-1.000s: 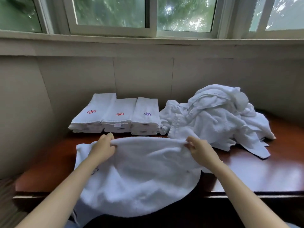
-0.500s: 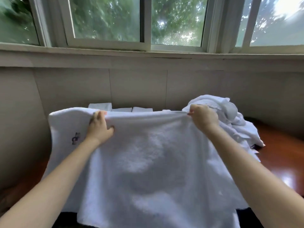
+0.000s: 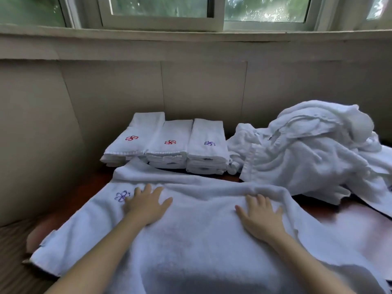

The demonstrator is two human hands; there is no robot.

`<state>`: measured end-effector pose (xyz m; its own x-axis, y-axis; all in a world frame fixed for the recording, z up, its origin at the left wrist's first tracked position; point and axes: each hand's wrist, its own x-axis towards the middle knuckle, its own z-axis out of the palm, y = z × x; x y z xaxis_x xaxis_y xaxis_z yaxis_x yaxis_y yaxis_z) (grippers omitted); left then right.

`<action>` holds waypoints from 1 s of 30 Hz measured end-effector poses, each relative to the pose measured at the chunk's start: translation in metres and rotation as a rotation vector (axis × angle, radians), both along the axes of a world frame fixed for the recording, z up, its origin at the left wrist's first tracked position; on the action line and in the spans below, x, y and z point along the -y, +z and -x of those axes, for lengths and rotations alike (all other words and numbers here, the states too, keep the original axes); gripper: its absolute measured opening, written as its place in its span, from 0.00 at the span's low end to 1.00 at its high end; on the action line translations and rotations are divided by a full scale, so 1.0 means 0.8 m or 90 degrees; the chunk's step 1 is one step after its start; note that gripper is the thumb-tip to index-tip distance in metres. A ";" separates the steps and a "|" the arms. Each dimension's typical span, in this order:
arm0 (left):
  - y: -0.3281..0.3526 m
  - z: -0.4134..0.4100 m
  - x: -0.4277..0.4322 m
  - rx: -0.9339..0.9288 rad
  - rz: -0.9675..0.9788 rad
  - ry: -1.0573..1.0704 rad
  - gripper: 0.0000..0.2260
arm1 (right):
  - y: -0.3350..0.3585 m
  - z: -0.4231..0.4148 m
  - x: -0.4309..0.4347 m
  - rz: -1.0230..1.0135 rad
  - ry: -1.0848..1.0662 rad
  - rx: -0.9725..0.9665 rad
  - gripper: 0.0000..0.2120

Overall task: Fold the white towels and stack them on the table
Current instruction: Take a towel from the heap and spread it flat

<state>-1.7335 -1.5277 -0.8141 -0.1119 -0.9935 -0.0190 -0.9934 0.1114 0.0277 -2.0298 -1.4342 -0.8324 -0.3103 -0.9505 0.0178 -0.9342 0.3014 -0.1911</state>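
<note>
From the head camera, three folded stacks [image 3: 169, 145] sit side by side at the back of the table [image 3: 350, 221], close against the wall [image 3: 201, 92], so part of the job looks done. A heap [image 3: 307, 153] of loose white towels lies just right of them, touching the rightmost stack, and all of it is yet to be folded. One towel [image 3: 201, 240] lies spread over the near part of the table, not yet folded, its far edge at the foot of the stacks and its left end at the table's left corner. The left hand [image 3: 146, 205] rests flat on it, fingers straight, beside a purple flower mark [image 3: 122, 196]; the right hand [image 3: 262, 217] lies flat likewise. Neither grips. Bare tabletop shows only at the right, near the heap, so room looks tight.
</note>
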 end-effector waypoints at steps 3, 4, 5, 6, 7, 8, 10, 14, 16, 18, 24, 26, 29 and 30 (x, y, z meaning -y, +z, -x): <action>0.010 -0.008 0.006 0.020 -0.001 0.018 0.27 | 0.005 0.017 0.024 -0.025 0.044 -0.005 0.29; 0.013 -0.012 0.009 0.031 0.005 0.025 0.28 | 0.009 0.024 0.032 -0.028 0.063 0.000 0.28; 0.016 -0.018 0.011 0.041 0.014 0.038 0.28 | 0.011 0.032 0.039 -0.018 0.084 0.005 0.26; 0.018 -0.024 0.014 0.049 0.025 0.058 0.28 | 0.013 0.040 0.044 -0.002 0.101 0.009 0.24; 0.019 -0.031 0.016 0.049 0.031 0.085 0.27 | 0.013 0.046 0.047 0.019 0.118 0.011 0.21; 0.019 -0.039 0.017 0.037 0.026 0.114 0.26 | 0.013 0.051 0.048 0.047 0.137 0.010 0.18; 0.020 -0.057 0.021 0.024 0.010 0.157 0.23 | 0.015 0.052 0.045 0.138 0.170 0.034 0.12; 0.025 -0.082 0.031 0.032 0.029 0.165 0.24 | 0.017 0.041 0.032 0.395 0.130 -0.023 0.11; 0.027 -0.080 0.040 -0.014 0.074 0.096 0.25 | 0.023 0.039 0.026 0.436 0.048 -0.101 0.06; 0.029 -0.068 0.051 -0.077 0.051 0.006 0.29 | 0.028 0.047 0.022 0.338 -0.046 -0.118 0.11; 0.046 -0.039 0.099 0.031 -0.070 -0.011 0.28 | 0.044 0.089 0.006 0.094 -0.175 -0.292 0.19; 0.059 -0.038 0.109 0.077 -0.147 -0.003 0.21 | 0.048 0.099 0.001 0.056 -0.176 -0.321 0.12; 0.074 -0.039 0.115 0.067 -0.212 0.003 0.07 | 0.055 0.107 -0.002 0.061 -0.167 -0.291 0.09; 0.076 -0.041 0.117 0.055 -0.201 -0.004 0.04 | 0.061 0.108 0.000 0.080 -0.172 -0.265 0.09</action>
<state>-1.7005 -1.6209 -0.7535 -0.1029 -0.9362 -0.3360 -0.9929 0.1170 -0.0219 -2.1159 -1.4340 -0.7832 -0.4876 -0.8193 0.3016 -0.8305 0.5418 0.1293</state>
